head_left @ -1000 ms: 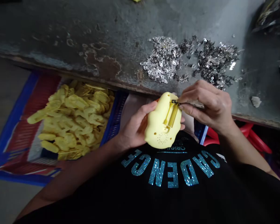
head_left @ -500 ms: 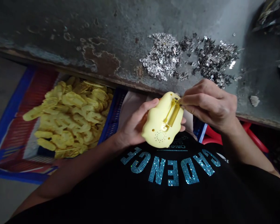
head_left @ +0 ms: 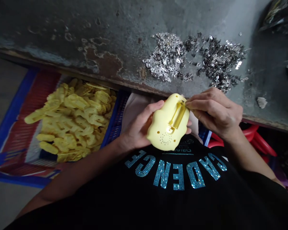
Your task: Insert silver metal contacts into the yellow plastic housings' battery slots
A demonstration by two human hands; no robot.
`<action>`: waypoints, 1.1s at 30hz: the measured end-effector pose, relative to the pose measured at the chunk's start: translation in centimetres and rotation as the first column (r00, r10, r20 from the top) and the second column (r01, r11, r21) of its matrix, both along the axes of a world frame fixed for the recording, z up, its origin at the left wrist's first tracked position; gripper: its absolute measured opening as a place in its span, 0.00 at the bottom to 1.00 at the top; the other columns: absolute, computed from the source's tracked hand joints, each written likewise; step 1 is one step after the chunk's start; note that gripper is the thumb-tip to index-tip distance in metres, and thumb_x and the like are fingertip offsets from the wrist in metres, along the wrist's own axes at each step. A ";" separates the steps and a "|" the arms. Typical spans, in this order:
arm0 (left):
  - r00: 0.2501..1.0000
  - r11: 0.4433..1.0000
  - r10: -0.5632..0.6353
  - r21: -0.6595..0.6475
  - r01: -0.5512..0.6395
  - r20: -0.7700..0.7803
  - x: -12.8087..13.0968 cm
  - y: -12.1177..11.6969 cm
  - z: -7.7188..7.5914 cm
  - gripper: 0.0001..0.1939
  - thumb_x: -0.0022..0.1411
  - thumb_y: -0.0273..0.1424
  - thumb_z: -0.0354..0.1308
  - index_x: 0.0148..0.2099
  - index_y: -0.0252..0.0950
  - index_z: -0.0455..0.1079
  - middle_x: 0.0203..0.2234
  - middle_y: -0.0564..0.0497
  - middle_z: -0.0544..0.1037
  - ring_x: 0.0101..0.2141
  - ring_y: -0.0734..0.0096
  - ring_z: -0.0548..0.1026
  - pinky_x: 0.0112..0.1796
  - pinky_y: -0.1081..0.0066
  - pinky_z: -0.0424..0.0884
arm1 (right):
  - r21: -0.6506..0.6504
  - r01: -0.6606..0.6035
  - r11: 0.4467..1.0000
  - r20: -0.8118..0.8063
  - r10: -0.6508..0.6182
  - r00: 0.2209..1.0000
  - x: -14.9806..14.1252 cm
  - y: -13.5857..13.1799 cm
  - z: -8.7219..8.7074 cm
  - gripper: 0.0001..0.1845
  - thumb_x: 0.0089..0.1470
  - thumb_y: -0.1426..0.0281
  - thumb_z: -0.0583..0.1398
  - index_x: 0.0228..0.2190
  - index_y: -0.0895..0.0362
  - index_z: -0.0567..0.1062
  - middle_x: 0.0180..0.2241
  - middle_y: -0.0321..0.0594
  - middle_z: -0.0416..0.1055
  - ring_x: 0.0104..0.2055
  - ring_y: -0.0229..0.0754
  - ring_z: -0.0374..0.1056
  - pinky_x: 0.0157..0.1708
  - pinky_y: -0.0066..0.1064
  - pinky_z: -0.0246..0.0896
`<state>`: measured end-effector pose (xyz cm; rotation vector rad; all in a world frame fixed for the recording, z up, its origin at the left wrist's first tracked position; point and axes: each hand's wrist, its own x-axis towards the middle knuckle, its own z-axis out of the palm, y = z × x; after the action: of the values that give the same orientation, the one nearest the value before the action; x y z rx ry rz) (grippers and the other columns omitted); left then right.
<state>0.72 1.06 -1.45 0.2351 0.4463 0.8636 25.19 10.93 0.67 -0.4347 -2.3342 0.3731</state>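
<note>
My left hand (head_left: 140, 126) is wrapped around a pale yellow plastic housing (head_left: 164, 127), with its fingers underneath and thumb along the left edge. The housing's upturned face has an open battery compartment, screw holes and a round cluster of small holes. At the compartment's upper end, the thumb and fingers of my right hand (head_left: 214, 110) are pinched together. A small shiny bit shows by those fingertips, but whatever they grip is mostly hidden. Beyond my hands, two heaps of small metal pieces, a lighter heap (head_left: 169, 57) and a darker heap (head_left: 222, 60), lie on the worn metal table (head_left: 69, 19).
On my left, a blue and red crate (head_left: 21, 127) holds many yellow plastic parts (head_left: 74, 118). A white lump (head_left: 261, 102) lies near the table's edge. Plastic bags (head_left: 282, 17) sit at the far right, and something red (head_left: 261, 142) is below the table.
My right hand has shifted slightly right and down, its fingertips drawing back a little from the compartment's upper end. My left hand and the housing have hardly moved.
</note>
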 end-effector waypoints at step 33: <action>0.751 0.926 0.345 0.335 -0.175 -0.562 -0.1 -4.3 1.0 0.27 0.78 0.52 0.70 0.70 0.45 0.85 0.48 0.49 0.91 0.39 0.67 0.84 0.38 0.74 0.78 | -0.544 0.071 0.836 0.072 -0.038 0.997 -1.6 -0.8 1.4 0.11 0.67 0.63 0.73 0.47 0.54 0.84 0.40 0.36 0.83 0.36 0.39 0.78 0.38 0.32 0.76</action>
<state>0.59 -3.26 -0.47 0.7293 0.9993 1.1233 23.60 10.10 2.09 -0.7910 -2.2365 1.0250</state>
